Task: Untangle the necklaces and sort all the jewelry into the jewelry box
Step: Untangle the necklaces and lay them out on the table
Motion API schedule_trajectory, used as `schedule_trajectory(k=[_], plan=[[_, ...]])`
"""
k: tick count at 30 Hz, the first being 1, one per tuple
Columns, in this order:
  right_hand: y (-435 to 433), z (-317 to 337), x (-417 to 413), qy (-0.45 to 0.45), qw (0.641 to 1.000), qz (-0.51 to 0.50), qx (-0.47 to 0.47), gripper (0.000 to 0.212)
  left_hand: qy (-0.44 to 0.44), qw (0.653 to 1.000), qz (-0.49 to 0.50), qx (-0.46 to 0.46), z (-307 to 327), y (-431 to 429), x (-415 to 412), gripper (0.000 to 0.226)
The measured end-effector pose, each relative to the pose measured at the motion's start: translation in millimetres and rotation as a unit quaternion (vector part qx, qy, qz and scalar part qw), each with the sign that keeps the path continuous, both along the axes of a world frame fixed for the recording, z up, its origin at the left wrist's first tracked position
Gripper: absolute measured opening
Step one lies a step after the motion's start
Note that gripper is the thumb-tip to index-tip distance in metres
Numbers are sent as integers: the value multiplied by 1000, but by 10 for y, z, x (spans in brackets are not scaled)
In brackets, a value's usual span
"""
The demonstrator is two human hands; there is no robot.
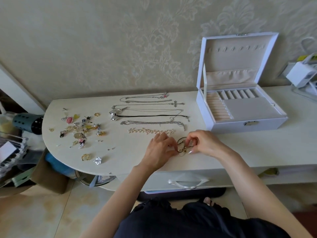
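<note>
Near the front edge of the cream rounded tabletop (248, 152), both hands work a small tangle of dark cord and gold chain (183, 147). The left hand (159, 150) pinches its left side with curled fingers, and the right hand (204, 145) pinches its right side between thumb and fingertips. Just behind them, a pale gold link chain (151, 131) and several silver necklaces (151, 115) lie straightened in rows. The white open-lidded jewelry box (231, 125) stands toward the back right, and a scatter of small rings and earrings (80, 129) covers the left end.
</note>
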State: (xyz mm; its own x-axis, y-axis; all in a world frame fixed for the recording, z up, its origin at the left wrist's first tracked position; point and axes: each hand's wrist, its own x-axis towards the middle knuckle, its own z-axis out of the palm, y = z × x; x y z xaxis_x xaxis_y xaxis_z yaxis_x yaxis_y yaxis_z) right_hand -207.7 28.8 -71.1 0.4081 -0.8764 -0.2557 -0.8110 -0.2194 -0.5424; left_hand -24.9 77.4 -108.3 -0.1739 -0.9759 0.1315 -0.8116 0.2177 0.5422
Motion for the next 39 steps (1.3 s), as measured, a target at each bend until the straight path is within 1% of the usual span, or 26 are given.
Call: schedule_trajectory(k=[4, 7, 9, 11, 13, 14, 17, 21, 22, 24, 26, 27, 29, 32, 34, 36, 39], plan=[[0, -41, -10, -9, 1000, 1, -20, 28, -5, 999, 21, -35, -46, 49, 22, 17], [-7, -84, -16, -1, 999, 1, -41, 26, -51, 997, -8, -62, -66, 61, 37, 16], [-1, -97, 4, -47, 998, 1, -39, 25, -56, 996, -22, -66, -62, 72, 34, 16], [5, -72, 32, -144, 989, -14, -13, 25, 3, 998, -23, -52, -43, 92, 25, 16], [9, -33, 55, -232, 972, -29, 17, 20, 91, 995, -17, -43, 1, 120, 17, 21], [14, -15, 67, -262, 964, -35, 29, 17, 137, 990, -11, -34, 35, 140, 14, 23], [47, 22, 106, -328, 941, -53, 73, 10, 257, 966, 13, 36, 188, 221, 2, 15], [113, 56, 165, -401, 906, -63, 122, 11, 371, 927, 25, 52, 209, 252, 11, 12], [122, 45, 174, -406, 902, -61, 134, 13, 394, 917, 32, 54, 213, 247, 14, 10], [139, 22, 186, -409, 897, -40, 166, 29, 421, 904, 51, 56, 230, 240, 22, 11], [141, 13, 192, -396, 899, -19, 183, 39, 428, 900, 64, 48, 243, 237, 34, 11], [136, 5, 194, -389, 902, -13, 186, 39, 428, 900, 67, 43, 242, 236, 42, 11], [134, 1, 204, -380, 906, -4, 186, 32, 433, 897, 76, 39, 236, 237, 65, 13], [139, -28, 230, -381, 907, -17, 179, 16, 439, 893, 87, 42, 258, 246, 67, 17], [138, -37, 226, -376, 913, -42, 155, 8, 430, 897, 98, 37, 282, 245, 60, 14], [132, -36, 206, -384, 910, -66, 140, 2, 418, 902, 108, 34, 288, 243, 71, 9], [124, -25, 190, -429, 892, -73, 127, 11, 387, 915, 113, 37, 265, 240, 107, 14]])
